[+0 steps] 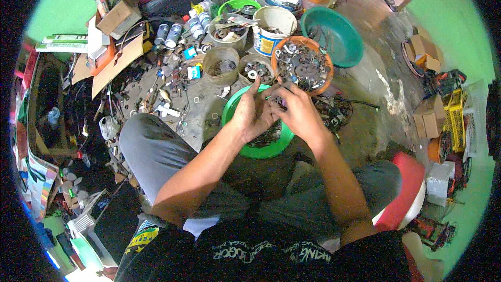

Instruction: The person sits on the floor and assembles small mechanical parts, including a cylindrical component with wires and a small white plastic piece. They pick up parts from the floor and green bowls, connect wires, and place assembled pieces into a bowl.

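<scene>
Both hands meet above a bright green basin that holds a heap of small dark bits. My left hand has its palm turned up and its thumb raised; its curled fingertips come against a small dark piece. From the other side, my right hand bends its fingers and pinches that same piece. Fingers cover most of it, so its exact kind does not show. Just beyond the hands stand an orange basin full of mixed small parts and a small tub with rings and metal bits.
Farther back are a white bucket, a dark green basin and a grey tub. Spray cans and scattered scraps cover the floor at left. A yellow crate and a cardboard box line the right wall. My crossed legs flank the green basin.
</scene>
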The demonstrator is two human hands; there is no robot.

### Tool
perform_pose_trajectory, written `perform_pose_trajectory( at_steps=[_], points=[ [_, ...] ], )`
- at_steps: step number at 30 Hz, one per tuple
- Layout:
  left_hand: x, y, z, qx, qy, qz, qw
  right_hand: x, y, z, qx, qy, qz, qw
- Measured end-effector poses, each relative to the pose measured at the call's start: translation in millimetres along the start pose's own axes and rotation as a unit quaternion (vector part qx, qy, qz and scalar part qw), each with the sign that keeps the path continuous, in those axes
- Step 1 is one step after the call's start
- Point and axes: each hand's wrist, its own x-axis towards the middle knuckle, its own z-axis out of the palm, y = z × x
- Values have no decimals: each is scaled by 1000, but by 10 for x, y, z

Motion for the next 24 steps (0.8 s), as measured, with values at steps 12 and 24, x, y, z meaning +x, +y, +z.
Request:
perform_pose_trajectory(
  at_steps=[12, 24],
  points=[
    [804, -108, 29, -40, 46, 32, 998, 210, 978, -204, 187, 141, 231, 944],
    [1580, -435, -211, -20, 115, 61, 991, -202, 2222, 242, 127, 230, 403, 877]
  ],
)
